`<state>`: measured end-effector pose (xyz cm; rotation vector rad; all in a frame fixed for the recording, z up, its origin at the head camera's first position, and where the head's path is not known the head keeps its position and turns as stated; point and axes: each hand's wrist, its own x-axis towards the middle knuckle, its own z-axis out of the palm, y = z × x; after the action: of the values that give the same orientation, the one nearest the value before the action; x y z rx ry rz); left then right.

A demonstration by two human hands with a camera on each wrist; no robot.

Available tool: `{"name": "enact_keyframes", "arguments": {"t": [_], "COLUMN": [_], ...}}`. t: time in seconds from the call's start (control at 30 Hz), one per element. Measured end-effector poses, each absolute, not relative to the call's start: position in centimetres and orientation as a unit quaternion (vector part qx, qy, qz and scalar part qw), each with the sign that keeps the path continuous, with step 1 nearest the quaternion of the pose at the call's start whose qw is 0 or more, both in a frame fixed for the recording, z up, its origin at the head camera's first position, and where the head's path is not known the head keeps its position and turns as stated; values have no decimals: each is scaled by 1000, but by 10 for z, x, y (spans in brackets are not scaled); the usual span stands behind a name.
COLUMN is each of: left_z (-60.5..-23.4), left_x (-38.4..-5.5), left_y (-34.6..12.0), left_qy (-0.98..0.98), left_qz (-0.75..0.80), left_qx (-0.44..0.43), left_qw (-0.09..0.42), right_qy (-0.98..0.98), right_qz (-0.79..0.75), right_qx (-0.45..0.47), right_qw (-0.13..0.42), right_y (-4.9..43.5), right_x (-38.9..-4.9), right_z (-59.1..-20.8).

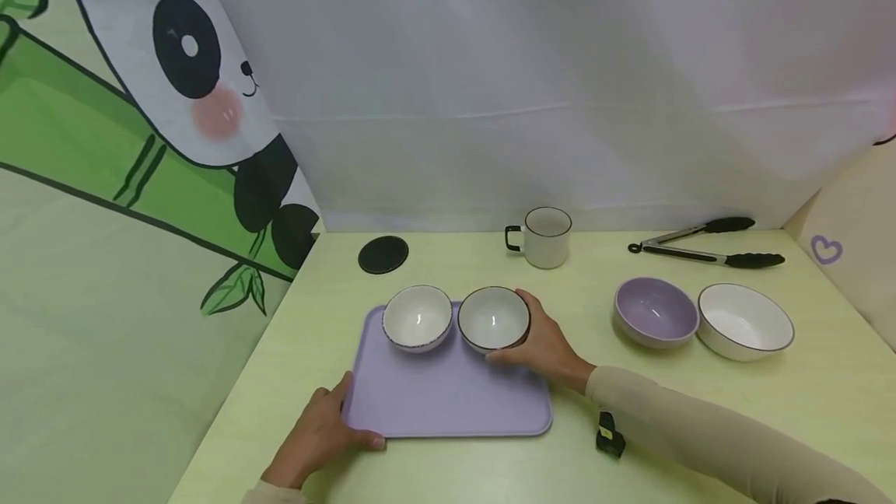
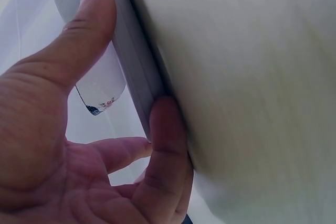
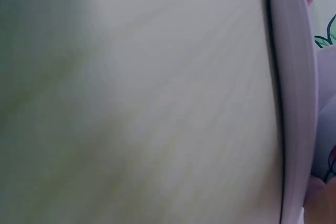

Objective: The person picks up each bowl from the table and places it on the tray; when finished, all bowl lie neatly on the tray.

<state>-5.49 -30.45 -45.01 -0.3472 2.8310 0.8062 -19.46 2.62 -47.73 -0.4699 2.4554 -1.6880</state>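
Note:
A light purple tray (image 1: 455, 403) lies on the table, and two white bowls stand along its far side. My left hand (image 1: 318, 426) grips the tray's near left corner, the thumb along the front edge. In the left wrist view, the fingers of the left hand (image 2: 79, 129) curl at the tray's edge (image 2: 131, 51). The left bowl (image 1: 418, 319) has a speckled dark rim and no hand on it. My right hand (image 1: 549, 344) holds the right, dark-rimmed bowl (image 1: 494, 319) from its right side, thumb in front. The right wrist view mostly shows tabletop and the tray's edge (image 3: 296, 87).
Behind the tray are a black round coaster (image 1: 383, 254) and a white mug (image 1: 547, 238) with a black handle. To the right stand a purple bowl (image 1: 656, 313) and a white bowl (image 1: 745, 322), with black-handled tongs (image 1: 707, 246) behind them. A small black object (image 1: 610, 435) lies near the right forearm.

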Motion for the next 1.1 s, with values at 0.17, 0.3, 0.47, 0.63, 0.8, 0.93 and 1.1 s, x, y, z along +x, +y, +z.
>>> {"name": "enact_keyframes", "arguments": {"t": [0.17,0.3,0.47,0.63,0.8,0.93,1.1], "left_z": [-449,-450,-451,-452,-450,-449,-449], "left_x": [-55,-55,-56,-57,-55,-55,-56], "left_y": [-303,-304,-305,-305,-304,-304,-304], "left_qy": [951,951,950,950,951,951,952], "left_qz": [270,268,267,269,268,269,269], "left_qx": [-121,-121,-127,-127,-122,-120,-116], "left_qw": [94,98,99,99,97,94,92], "right_qy": [810,812,807,808,823,836,842], "right_qz": [-563,-557,-558,-556,-531,-510,-497], "right_qx": [-153,-151,-156,-155,-149,-150,-153], "right_qw": [69,87,110,121,135,139,144], "right_y": [25,25,26,27,27,27,26], "right_x": [-194,-196,-201,-204,-206,-208,-209], "right_z": [-478,-477,-472,-470,-470,-469,-466]}}
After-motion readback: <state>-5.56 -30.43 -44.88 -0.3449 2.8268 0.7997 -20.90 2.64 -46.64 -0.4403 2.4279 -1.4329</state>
